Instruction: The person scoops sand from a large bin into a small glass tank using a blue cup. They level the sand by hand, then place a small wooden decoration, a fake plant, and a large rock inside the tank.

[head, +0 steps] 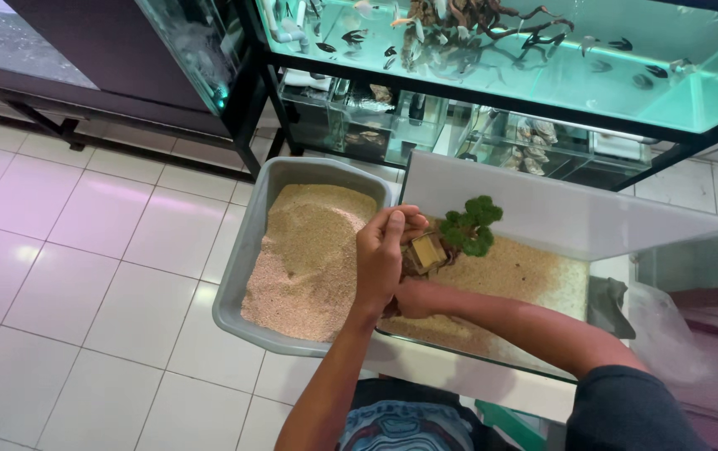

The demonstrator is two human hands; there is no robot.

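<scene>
My left hand (382, 255) is cupped with its fingers closed over the near left corner of a small glass tank (693, 250), at the edge beside the grey tub; what it holds is hidden. My right hand (413, 296) reaches into the tank, low on the sand, mostly hidden behind the left hand. Just past both hands stands a small decoration: a brown piece of wood (427, 250) with a green plant (471, 225) on top. The tank floor is covered with tan sand (526, 276).
A grey plastic tub (246, 242) of tan sand sits on the white tiled floor left of the tank. A black metal rack (492, 104) behind holds lit aquariums with dark fish and smaller tanks below. A clear plastic bag (668, 334) lies at the right.
</scene>
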